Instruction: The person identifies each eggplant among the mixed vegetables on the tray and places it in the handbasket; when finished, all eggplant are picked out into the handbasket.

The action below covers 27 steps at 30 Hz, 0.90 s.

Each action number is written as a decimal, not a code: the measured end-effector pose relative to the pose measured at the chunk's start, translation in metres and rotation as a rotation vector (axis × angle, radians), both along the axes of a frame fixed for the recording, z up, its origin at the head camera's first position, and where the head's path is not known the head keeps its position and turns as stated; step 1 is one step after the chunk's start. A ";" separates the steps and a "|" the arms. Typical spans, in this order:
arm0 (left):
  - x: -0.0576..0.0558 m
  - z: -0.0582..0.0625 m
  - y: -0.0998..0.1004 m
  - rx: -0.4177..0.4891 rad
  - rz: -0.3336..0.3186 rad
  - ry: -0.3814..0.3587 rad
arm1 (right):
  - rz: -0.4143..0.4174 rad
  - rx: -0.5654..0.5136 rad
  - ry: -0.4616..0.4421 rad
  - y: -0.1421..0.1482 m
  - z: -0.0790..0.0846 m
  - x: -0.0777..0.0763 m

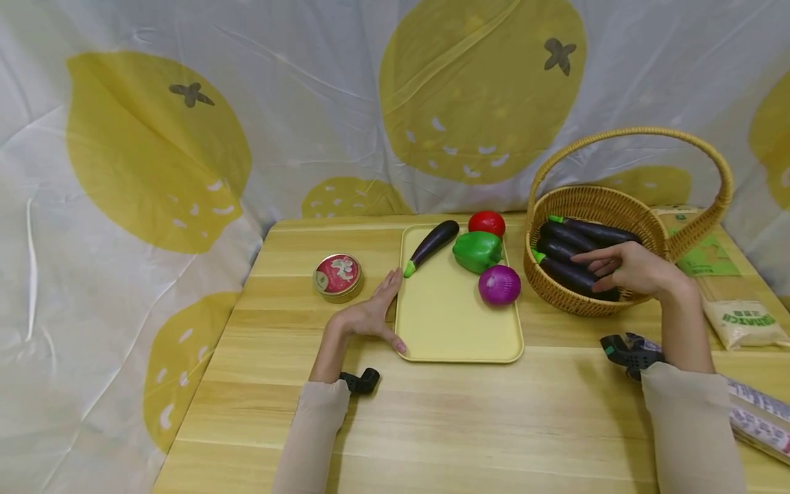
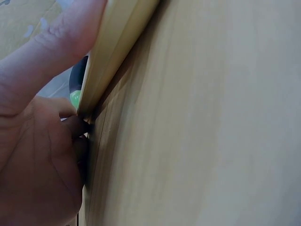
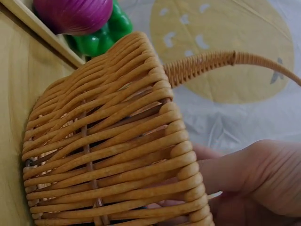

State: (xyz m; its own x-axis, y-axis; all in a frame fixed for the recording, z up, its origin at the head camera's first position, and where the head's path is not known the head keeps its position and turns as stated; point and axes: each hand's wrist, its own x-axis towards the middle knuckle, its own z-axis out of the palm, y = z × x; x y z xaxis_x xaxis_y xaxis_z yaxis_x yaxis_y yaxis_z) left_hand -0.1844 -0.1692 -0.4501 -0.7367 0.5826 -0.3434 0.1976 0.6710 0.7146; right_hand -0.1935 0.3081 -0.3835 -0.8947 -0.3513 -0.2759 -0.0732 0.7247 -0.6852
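Note:
My left hand rests spread along the left side of the yellow tray, the thumb near its lower left corner. On that tray lie an eggplant, a green bell pepper, a purple onion and a red tomato, the last three along its right edge. Reaching into the wicker basket, my right hand is over several eggplants, thumb and fingers apart at the nearest one. In the right wrist view the basket wall hides most fingertips.
A round red tin stands left of the tray. The basket's tall handle arches above the right hand. Farther right lie a white packet, a green-and-brown package and a long printed package. A lemon-print cloth hangs behind the table.

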 end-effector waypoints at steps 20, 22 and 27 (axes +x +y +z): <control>0.001 0.002 -0.007 0.015 0.019 0.006 | 0.259 -0.131 0.237 -0.123 0.050 -0.025; 0.000 0.002 -0.006 0.014 0.013 0.009 | 0.322 -0.134 0.253 -0.143 0.050 -0.040; -0.001 -0.001 -0.002 0.007 -0.012 0.031 | 0.480 -0.077 0.256 -0.183 0.043 -0.074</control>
